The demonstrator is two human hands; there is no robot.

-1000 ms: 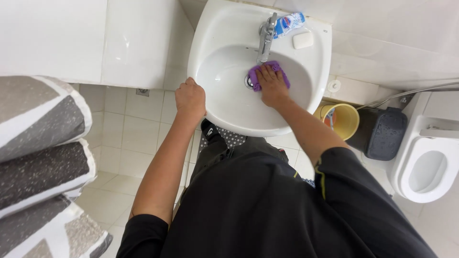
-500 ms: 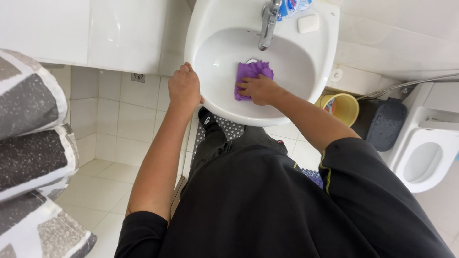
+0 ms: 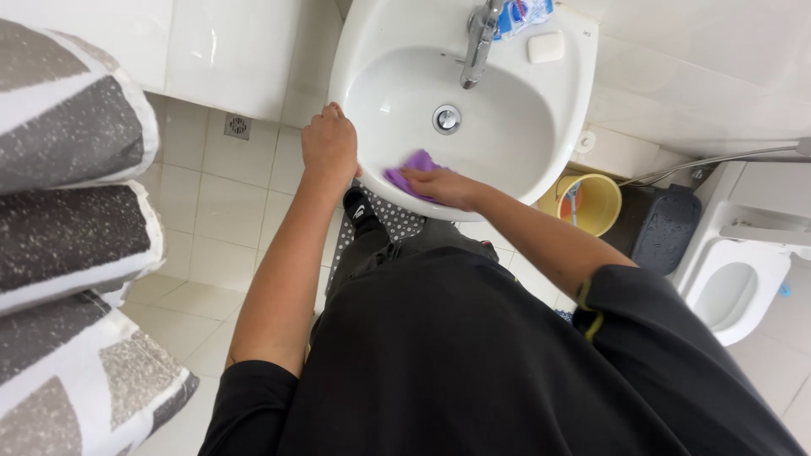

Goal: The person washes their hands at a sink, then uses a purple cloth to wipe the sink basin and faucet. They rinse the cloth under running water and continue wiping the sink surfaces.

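A white wall-hung sink [image 3: 372, 51] fills the top middle of the head view, with a metal tap [image 3: 478, 38] and a round drain [image 3: 447, 119]. My left hand [image 3: 329, 148] grips the sink's near left rim. My right hand [image 3: 439, 186] presses a purple cloth [image 3: 412, 167] flat against the inside of the bowl near its front edge. A white bar of soap [image 3: 546, 46] lies on the sink's back ledge beside a blue and white packet [image 3: 522, 14].
A curtain with grey and white patterns [image 3: 68, 211] hangs at the left. A floor drain [image 3: 237, 126] sits in the tiled floor. Right of the sink stand a yellow bucket [image 3: 591, 203], a dark bin [image 3: 663, 228] and a white toilet [image 3: 743, 279].
My right hand has slid the purple cloth from the drain area down to the bowl's front edge. My left hand stays on the rim. The view has shifted closer.
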